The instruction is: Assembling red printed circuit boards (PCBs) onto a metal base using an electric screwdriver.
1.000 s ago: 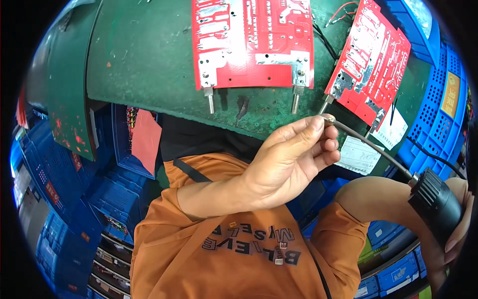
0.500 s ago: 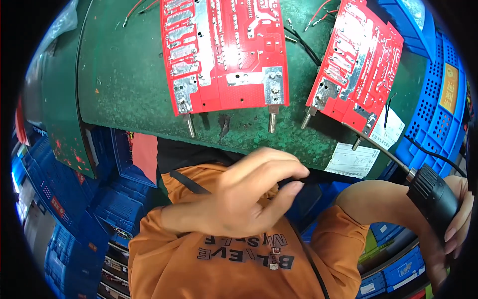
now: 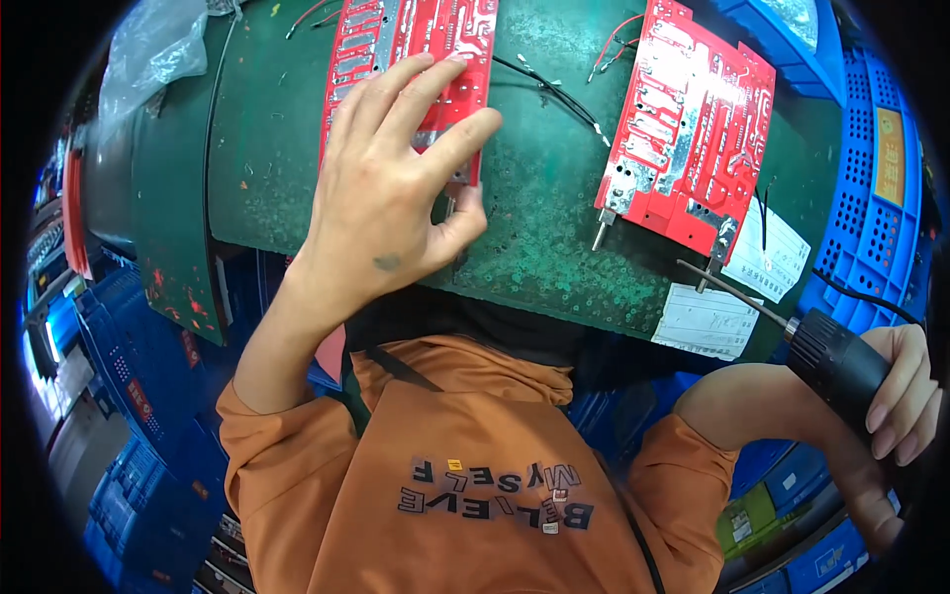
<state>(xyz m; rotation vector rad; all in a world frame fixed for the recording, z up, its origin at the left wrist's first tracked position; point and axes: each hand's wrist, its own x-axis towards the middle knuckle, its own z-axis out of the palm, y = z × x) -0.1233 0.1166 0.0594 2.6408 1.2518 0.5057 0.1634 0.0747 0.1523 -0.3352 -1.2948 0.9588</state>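
Two red circuit boards lie on the green bench (image 3: 554, 238). The left hand (image 3: 396, 188) is in the upper middle of the frame, its fingers (image 3: 391, 99) spread flat over the left circuit board (image 3: 416, 59), with the thumb bent along that board's lower edge; it pins the board down and pinches nothing. The right hand (image 3: 896, 391), at the right edge, is wrapped around the black body of a powered screwdriver (image 3: 831, 356), whose thin bit points up and to the left toward the right circuit board (image 3: 683, 139) and ends just beside that board's lower corner.

Metal standoffs (image 3: 600, 236) already project from the lower edge of the right board, so that part looks done. The left board's fastenings are hidden under the hand, so it cannot be told whether they are done. Loose wires (image 3: 554, 89) lie between the boards, unattached at the visible ends, so some work appears to be left. White paper labels (image 3: 708, 322) sit at the bench's near edge.
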